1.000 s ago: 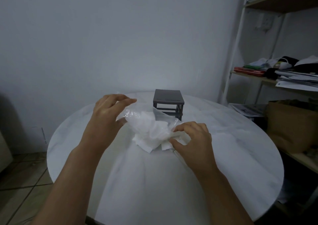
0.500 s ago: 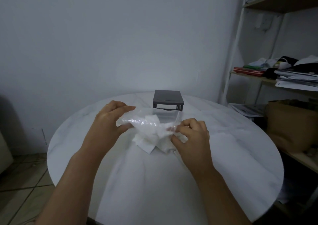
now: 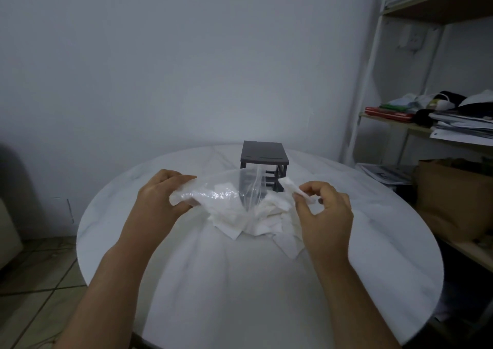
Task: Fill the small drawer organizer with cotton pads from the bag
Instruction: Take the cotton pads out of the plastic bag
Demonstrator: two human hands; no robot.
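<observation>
Clear plastic bag (image 3: 241, 188) of white cotton pads (image 3: 250, 219) is stretched between both hands, just in front of the dark grey drawer organizer (image 3: 264, 152) and partly covering its front. Left hand (image 3: 157, 201) grips the bag's left edge, fingers curled over it. Right hand (image 3: 324, 215) pinches the right edge between thumb and forefinger; can't tell whether a pad is in the pinch. Pads sag between the fingers. The organizer stands on a round white marble table (image 3: 240, 295), with a shelf unit (image 3: 400, 124) to its right.

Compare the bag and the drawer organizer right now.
The bag is clear, limp and crumpled; the organizer is dark, rigid and boxy. The left hand and right hand hold the bag; the organizer stands untouched behind it. Both rest on the white table.
</observation>
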